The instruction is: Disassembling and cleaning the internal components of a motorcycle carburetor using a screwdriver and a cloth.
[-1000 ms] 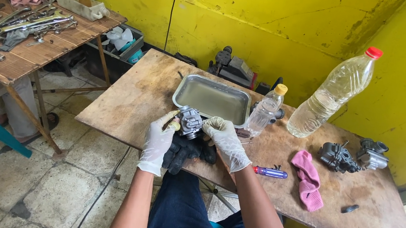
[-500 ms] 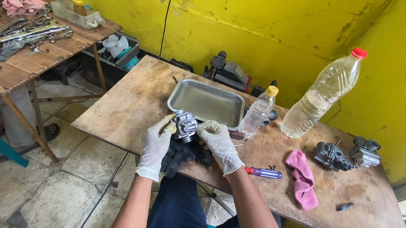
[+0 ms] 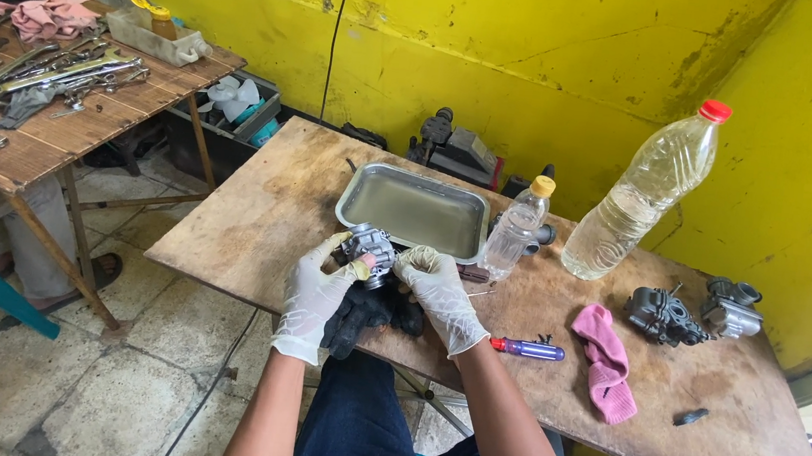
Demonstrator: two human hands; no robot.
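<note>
My left hand [image 3: 314,294] and right hand [image 3: 439,292] curl their fingers around the metal engine part [image 3: 369,247], holding it steady just in front of the tray [image 3: 415,211], over a black rag [image 3: 367,314].

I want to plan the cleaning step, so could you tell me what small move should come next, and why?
Probably lower the carburettor onto the black rag: both gloved hands, left hand and right hand, grip it above the table edge, leaving none free for the screwdriver.
</note>
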